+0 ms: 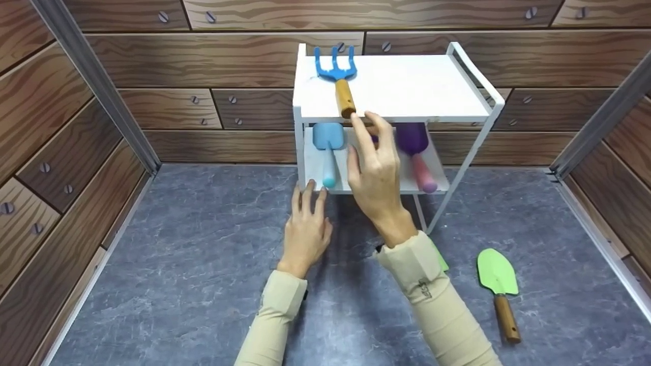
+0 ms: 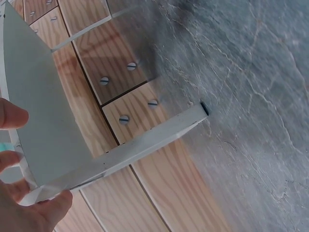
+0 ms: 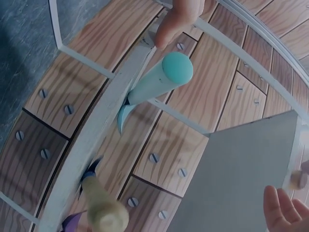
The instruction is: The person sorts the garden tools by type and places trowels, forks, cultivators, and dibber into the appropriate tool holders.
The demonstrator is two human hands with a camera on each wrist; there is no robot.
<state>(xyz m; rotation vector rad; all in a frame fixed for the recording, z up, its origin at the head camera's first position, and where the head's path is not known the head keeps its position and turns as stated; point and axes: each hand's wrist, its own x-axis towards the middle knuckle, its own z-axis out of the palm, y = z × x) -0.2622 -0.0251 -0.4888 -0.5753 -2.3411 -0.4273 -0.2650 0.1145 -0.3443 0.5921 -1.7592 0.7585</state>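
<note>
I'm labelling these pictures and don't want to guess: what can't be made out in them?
- Head: green piece, mostly hidden by the right sleeve.
- Head: middle tool on the lower shelf, mostly hidden by the right hand.
- Head: print on that sleeve, too small to read.
- Left wrist: left hand, cut off by the left and bottom edges.
- Right wrist: purple tool, cut off by the bottom edge.

left sleeve (image 1: 273, 315): beige, black edge (image 1: 305, 295) | right sleeve (image 1: 447, 310): beige, dark lettering (image 1: 423, 287), black edge (image 1: 379, 248)
</note>
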